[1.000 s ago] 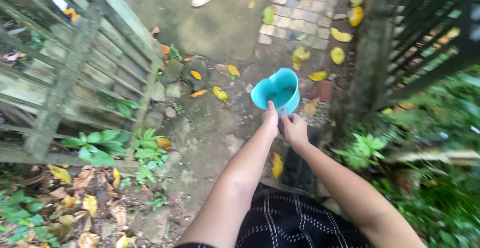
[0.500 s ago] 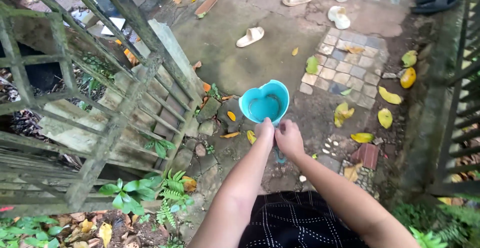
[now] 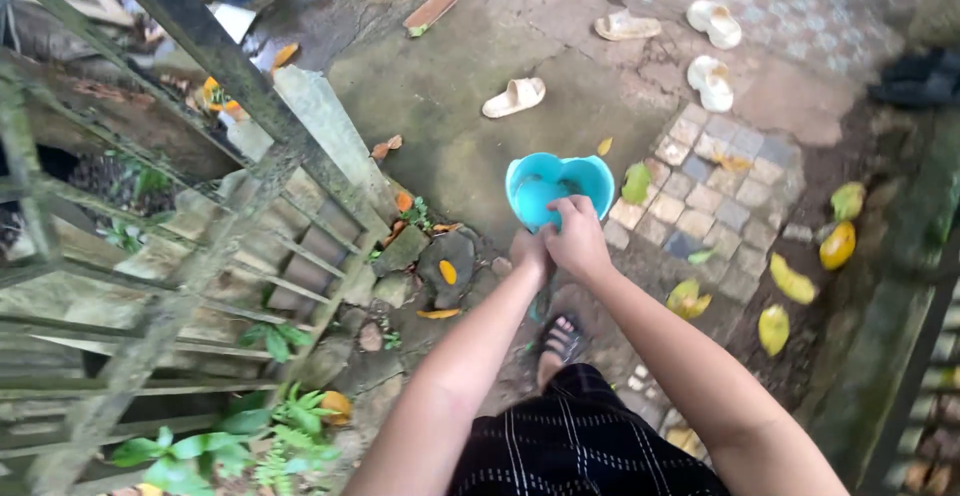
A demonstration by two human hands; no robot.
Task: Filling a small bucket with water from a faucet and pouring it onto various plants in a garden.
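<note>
Damp concrete and mossy paving, strewn with yellow fallen leaves (image 3: 792, 281), are seen from the head camera. Held out in front of the body is a turquoise heart-shaped plastic scoop (image 3: 557, 186). Its handle is gripped from below by the closed left hand (image 3: 528, 253), while the right hand (image 3: 577, 238) is curled over the near rim, fingers reaching inside. Left of the hands, a weathered grey metal gate (image 3: 215, 206) is seen. Beyond the hands, pale cream sandals (image 3: 515, 97) lie scattered on the ground.

Single head view, steeply downward, close over hands, slightly blurred, perhaps moving.
</note>
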